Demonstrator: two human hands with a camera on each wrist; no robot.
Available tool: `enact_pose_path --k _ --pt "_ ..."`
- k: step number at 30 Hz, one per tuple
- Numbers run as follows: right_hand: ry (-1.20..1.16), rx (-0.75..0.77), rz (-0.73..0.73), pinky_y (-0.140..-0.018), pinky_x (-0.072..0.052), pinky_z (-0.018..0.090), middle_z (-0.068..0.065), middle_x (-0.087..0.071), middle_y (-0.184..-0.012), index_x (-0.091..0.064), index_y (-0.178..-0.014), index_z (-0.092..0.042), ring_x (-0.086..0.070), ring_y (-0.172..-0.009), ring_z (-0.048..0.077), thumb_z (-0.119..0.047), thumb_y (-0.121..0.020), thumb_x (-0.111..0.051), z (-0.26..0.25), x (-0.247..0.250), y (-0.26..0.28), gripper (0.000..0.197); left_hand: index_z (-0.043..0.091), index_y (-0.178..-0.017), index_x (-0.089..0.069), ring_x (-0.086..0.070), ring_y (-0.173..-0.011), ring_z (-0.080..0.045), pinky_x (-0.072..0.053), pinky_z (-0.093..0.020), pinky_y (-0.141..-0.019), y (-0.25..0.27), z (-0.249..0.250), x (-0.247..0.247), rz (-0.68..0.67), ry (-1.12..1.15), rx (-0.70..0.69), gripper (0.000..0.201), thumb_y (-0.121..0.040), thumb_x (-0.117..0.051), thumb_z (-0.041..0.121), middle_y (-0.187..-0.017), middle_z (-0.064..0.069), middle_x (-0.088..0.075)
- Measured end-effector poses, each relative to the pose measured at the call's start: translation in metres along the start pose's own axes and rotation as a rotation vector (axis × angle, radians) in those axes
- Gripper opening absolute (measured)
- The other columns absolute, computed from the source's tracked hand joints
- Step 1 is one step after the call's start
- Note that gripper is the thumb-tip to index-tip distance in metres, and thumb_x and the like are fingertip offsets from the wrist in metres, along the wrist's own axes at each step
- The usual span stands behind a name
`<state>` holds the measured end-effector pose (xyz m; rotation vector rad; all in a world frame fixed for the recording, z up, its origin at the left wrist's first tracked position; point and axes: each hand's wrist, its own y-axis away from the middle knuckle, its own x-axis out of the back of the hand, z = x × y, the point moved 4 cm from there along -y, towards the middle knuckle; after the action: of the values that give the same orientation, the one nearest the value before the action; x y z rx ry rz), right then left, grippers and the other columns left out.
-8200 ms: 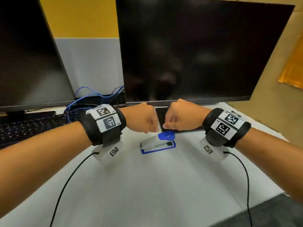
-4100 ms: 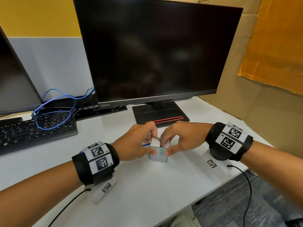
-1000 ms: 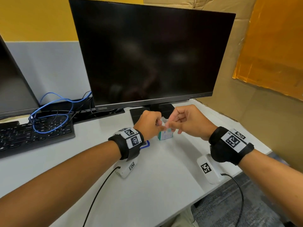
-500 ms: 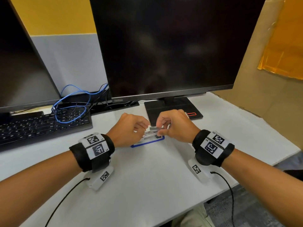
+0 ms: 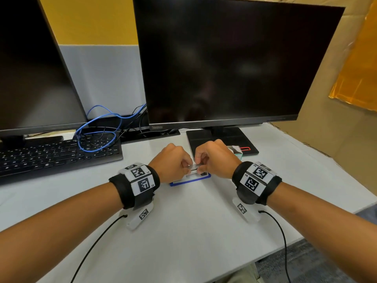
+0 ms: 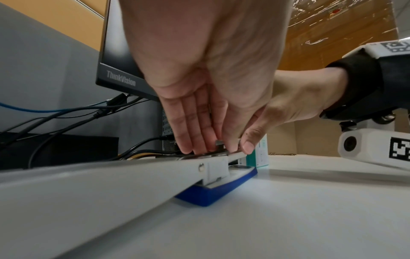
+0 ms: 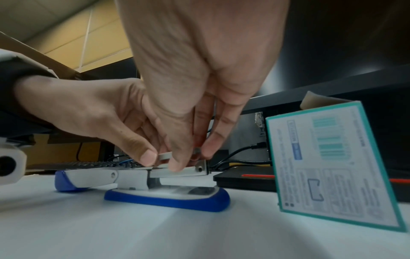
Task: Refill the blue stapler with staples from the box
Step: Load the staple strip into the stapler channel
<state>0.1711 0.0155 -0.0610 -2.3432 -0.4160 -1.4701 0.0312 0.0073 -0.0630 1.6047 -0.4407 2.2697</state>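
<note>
Holding a thin shiny staple strip point(image 7: 164, 156) with both hands, we are putting it into the open metal track of the blue stapler point(image 7: 168, 196), which sits right under our fingers. Our left hand point(image 5: 173, 162) pinches one end and our right hand point(image 5: 216, 158) pinches the other, so next we should line the strip up straight, let it drop in, then close the smooth white top. Just past our right hand stands the box point(image 7: 332, 168), flat card with its flap open.
</note>
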Motion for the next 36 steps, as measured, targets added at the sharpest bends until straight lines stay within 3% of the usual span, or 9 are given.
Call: enact_pose_path --k 11,19,26,32,36 --pt "0.053 0.052 -0.029 -0.084 -0.06 0.031 0.006 -0.076 -0.09 -0.078 -0.091 -0.011 -0.071 -0.082 0.016 -0.017 -0.081 -0.079 -0.001 0.0 -0.003 0.011 0.012 -0.109 -0.077 -0.063 -0.078 -0.015 -0.054 -0.024 -0.078 -0.002 -0.003 -0.006 0.009 0.017 0.013 0.025 -0.089 -0.066 0.023 -0.099 -0.006 -0.076" --pt "0.062 0.059 -0.033 -0.084 -0.06 0.031 0.007 -0.077 -0.09 -0.079 -0.093 -0.01 -0.072 -0.081 0.017 -0.017 -0.082 -0.079 -0.001 -0.001 -0.003 0.014 0.012 -0.112 -0.075 -0.059 -0.078 -0.011 -0.047 -0.021 -0.074 -0.002 -0.004 -0.007 0.008 0.013 0.012 0.028 -0.088 -0.069 0.025 -0.102 -0.006 -0.075" --pt "0.089 0.07 -0.087 -0.088 -0.058 0.032 0.008 -0.075 -0.099 -0.078 -0.098 -0.01 -0.069 -0.088 0.019 -0.021 -0.084 -0.076 0.001 -0.001 0.0 0.019 0.015 -0.113 -0.074 -0.066 -0.087 -0.016 -0.056 -0.025 -0.078 0.005 -0.013 -0.006 -0.025 -0.02 0.036 0.033 -0.084 -0.072 0.029 -0.104 -0.004 -0.074" --pt "0.06 0.072 -0.074 -0.086 -0.056 0.024 0.004 -0.075 -0.105 -0.075 -0.106 -0.013 -0.063 -0.084 0.007 -0.023 -0.082 -0.078 0.006 0.01 0.002 0.026 0.019 -0.12 -0.071 -0.065 -0.091 -0.017 -0.058 -0.031 -0.082 0.017 -0.024 -0.002 -0.068 -0.029 0.03 0.039 -0.083 -0.073 0.03 -0.107 -0.002 -0.073" --pt "0.07 0.079 -0.173 -0.088 -0.051 0.024 0.001 -0.075 -0.106 -0.074 -0.112 -0.014 -0.066 -0.088 0.01 -0.026 -0.083 -0.078 0.002 0.003 0.004 0.031 0.028 -0.117 -0.069 -0.065 -0.092 -0.015 -0.058 -0.036 -0.082 0.031 -0.04 0.005 -0.116 -0.095 0.061 0.049 -0.073 -0.076 0.048 -0.105 0.004 -0.072"
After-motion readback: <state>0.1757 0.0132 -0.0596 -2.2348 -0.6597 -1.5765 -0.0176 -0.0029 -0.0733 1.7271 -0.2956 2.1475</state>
